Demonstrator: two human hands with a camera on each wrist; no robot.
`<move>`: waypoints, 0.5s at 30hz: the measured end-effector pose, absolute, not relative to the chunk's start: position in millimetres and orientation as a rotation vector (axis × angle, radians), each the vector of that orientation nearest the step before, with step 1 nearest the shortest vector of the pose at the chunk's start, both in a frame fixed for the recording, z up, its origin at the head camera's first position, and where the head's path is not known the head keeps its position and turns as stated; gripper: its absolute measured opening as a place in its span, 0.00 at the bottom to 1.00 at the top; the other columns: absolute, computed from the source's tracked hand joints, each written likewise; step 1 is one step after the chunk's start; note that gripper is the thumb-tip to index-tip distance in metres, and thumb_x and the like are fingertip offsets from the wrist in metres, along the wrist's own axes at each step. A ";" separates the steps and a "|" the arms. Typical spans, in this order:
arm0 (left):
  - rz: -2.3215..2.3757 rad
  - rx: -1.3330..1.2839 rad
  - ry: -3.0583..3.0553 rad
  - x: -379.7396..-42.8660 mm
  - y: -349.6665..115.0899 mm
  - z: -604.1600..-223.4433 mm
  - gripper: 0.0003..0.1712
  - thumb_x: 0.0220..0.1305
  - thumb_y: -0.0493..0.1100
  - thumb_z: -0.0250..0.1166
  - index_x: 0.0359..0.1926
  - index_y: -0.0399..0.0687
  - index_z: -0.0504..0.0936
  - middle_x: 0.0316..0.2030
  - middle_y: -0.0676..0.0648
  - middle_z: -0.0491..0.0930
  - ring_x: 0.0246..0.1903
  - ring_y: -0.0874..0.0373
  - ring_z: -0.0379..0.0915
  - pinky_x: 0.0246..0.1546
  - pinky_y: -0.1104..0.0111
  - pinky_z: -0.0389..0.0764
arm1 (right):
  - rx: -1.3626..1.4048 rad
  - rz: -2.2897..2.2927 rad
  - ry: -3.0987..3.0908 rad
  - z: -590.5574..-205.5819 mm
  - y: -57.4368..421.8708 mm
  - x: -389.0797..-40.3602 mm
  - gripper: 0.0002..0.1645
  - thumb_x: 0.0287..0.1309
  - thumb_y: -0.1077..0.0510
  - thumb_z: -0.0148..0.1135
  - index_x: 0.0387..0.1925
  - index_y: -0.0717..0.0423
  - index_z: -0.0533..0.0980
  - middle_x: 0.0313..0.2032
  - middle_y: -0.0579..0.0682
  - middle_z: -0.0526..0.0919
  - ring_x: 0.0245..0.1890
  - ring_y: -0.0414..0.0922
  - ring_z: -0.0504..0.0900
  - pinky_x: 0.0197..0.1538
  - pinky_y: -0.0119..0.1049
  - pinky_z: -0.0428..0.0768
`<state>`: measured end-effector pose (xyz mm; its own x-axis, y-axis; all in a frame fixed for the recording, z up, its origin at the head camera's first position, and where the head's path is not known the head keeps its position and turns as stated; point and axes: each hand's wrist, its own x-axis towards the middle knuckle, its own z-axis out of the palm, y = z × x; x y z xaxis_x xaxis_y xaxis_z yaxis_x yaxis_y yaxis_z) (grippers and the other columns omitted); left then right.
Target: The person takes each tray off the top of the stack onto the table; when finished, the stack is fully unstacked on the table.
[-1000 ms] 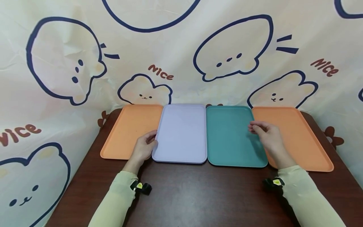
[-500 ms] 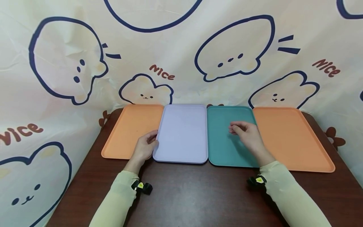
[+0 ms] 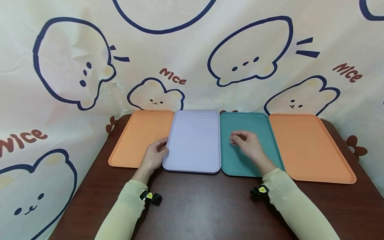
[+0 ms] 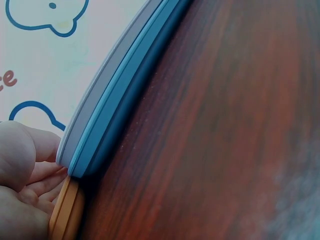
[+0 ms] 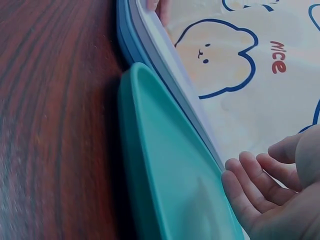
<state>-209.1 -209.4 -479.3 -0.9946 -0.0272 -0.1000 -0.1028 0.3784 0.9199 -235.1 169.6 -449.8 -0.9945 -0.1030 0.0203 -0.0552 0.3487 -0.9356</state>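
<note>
A lavender tray (image 3: 193, 141) lies in the middle of the row, and the left wrist view shows a blue tray (image 4: 107, 127) directly under it. My left hand (image 3: 153, 156) touches the left edge of this stack, over the left orange tray (image 3: 135, 143); its fingertips are partly hidden there. To the right is a teal tray (image 3: 240, 166). Above it hovers my right hand (image 3: 249, 145), fingers loosely bent, with nothing in them. In the right wrist view the right fingers (image 5: 257, 182) appear apart from the teal tray.
Another orange tray (image 3: 312, 150) lies at the right end of the row. All the trays rest side by side along the back of a dark wooden table (image 3: 204, 206). Behind them hangs a pale cloth (image 3: 192, 50) printed with bear drawings.
My right hand has moved left, from the border between the teal and right orange trays to above the teal tray's middle. My left hand has stayed at the lavender tray's edge.
</note>
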 end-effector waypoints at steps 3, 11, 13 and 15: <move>1.708 -0.122 2.556 -209.6 -209.0 -479.1 0.30 0.77 0.31 0.58 0.77 0.34 0.71 0.77 0.31 0.70 0.76 0.37 0.68 0.77 0.48 0.72 | -0.157 -1.749 2.547 -453.2 165.5 -237.7 0.20 0.80 0.62 0.57 0.62 0.74 0.80 0.53 0.71 0.88 0.51 0.61 0.90 0.54 0.42 0.91; 1.700 -0.122 2.567 -210.7 -208.8 -478.5 0.30 0.77 0.32 0.57 0.77 0.34 0.71 0.77 0.32 0.70 0.76 0.37 0.69 0.77 0.48 0.72 | -0.151 -1.667 2.526 -464.1 152.6 -245.0 0.20 0.80 0.61 0.58 0.62 0.71 0.81 0.51 0.69 0.89 0.45 0.53 0.91 0.50 0.41 0.91; 1.698 -0.125 2.569 -210.6 -208.7 -478.9 0.30 0.77 0.32 0.58 0.77 0.35 0.71 0.77 0.32 0.70 0.76 0.38 0.69 0.77 0.48 0.72 | -0.137 -1.669 2.501 -465.9 148.0 -247.0 0.20 0.80 0.62 0.57 0.62 0.72 0.80 0.50 0.69 0.89 0.40 0.49 0.91 0.45 0.38 0.91; 1.702 -0.127 2.567 -209.8 -208.5 -479.1 0.30 0.77 0.32 0.58 0.77 0.35 0.71 0.76 0.32 0.70 0.76 0.38 0.69 0.77 0.48 0.72 | -0.117 -1.675 2.473 -467.1 143.5 -248.9 0.19 0.79 0.63 0.57 0.61 0.73 0.80 0.48 0.69 0.89 0.35 0.45 0.89 0.40 0.36 0.90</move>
